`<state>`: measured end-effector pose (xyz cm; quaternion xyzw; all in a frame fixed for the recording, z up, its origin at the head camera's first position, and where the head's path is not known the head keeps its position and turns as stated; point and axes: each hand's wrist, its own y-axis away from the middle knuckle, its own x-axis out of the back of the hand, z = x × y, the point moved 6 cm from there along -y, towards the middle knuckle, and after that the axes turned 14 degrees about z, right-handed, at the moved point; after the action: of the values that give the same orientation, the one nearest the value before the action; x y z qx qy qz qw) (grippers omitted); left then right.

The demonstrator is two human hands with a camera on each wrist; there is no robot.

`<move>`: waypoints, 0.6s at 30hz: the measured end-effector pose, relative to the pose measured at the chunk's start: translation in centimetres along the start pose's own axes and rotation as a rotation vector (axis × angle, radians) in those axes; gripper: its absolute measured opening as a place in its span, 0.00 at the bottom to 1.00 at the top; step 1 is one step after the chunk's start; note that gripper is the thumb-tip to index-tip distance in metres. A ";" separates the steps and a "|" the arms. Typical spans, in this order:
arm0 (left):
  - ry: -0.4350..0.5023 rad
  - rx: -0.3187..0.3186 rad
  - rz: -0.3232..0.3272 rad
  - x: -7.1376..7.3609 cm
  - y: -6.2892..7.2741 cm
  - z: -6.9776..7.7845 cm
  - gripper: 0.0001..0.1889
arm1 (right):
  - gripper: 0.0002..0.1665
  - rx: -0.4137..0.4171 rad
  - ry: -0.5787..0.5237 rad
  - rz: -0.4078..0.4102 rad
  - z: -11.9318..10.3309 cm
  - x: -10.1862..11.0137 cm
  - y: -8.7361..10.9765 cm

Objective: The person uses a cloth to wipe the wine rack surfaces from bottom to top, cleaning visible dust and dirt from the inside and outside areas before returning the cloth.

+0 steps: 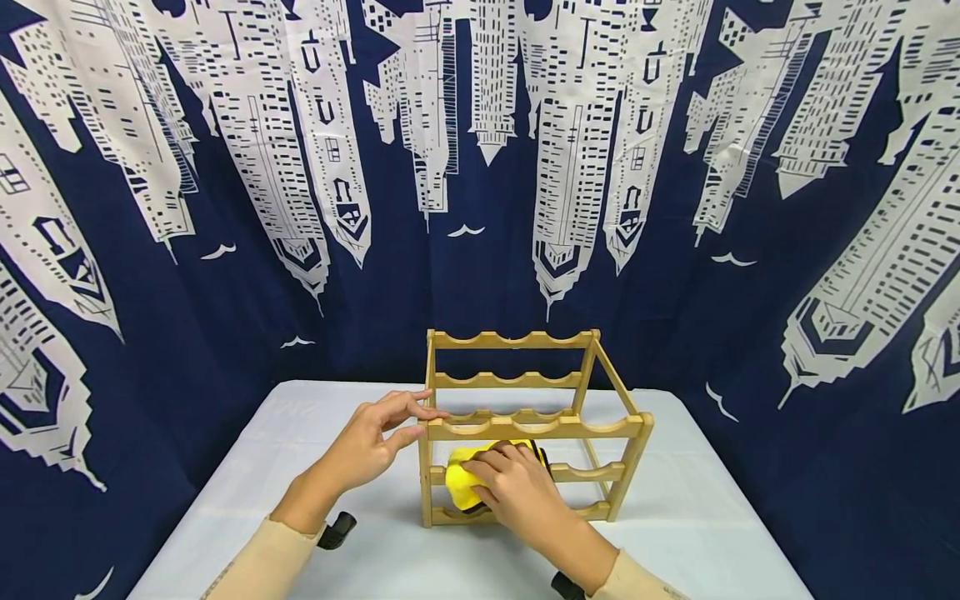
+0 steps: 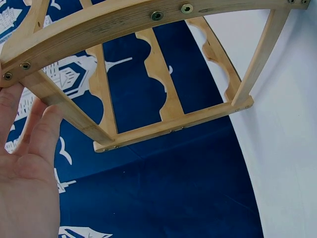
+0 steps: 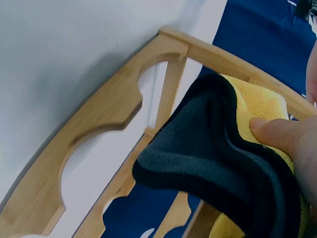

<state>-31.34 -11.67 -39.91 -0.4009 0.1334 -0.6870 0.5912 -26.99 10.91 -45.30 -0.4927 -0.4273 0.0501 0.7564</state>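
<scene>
On the worktop (image 1: 375,542), from the head view, we see a wooden rack (image 1: 555,427) with scalloped rails, standing before a dark blue backdrop (image 1: 480,292) printed with white buildings. The left hand (image 1: 367,446) is at the rack's near left upper corner, its fingertips touching the wood; its grip is released, with the fingers mostly extended. We find the right hand (image 1: 517,492) at the near side of the rack, its grip curled round a yellow cloth (image 1: 462,479) with dark edging. The cloth is bunched left of the rack's middle, below the near top rail and overlapping the near middle rail; we cannot tell how far it reaches inside. Beige sleeves (image 1: 262,558) cover both forearms.

From the left wrist, we look at the rack's frame close by, with bolt heads (image 2: 186,8) showing in the wood. The left hand's fingers meet a corner of it.

From the right wrist, we see the folded cloth's dark grey side, with yellow to its right and the right thumb (image 3: 277,134) pressed on that yellow. Scalloped rails run to the left of the cloth, and pale worktop shows past them.
</scene>
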 end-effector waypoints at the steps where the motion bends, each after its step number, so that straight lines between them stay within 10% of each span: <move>1: 0.001 -0.001 0.000 0.0 0.0 0.0 0.09 | 0.28 0.001 -0.001 0.016 0.2 0.3 0.2; 18: 0.015 0.001 0.003 0.1 0.3 0.2 0.07 | 0.33 -0.060 0.045 0.143 4.8 4.5 4.8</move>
<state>-31.03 -11.79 -39.95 -0.3950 0.1381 -0.6891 0.5916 -25.77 18.97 -45.69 -0.5452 -0.3754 0.0802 0.7452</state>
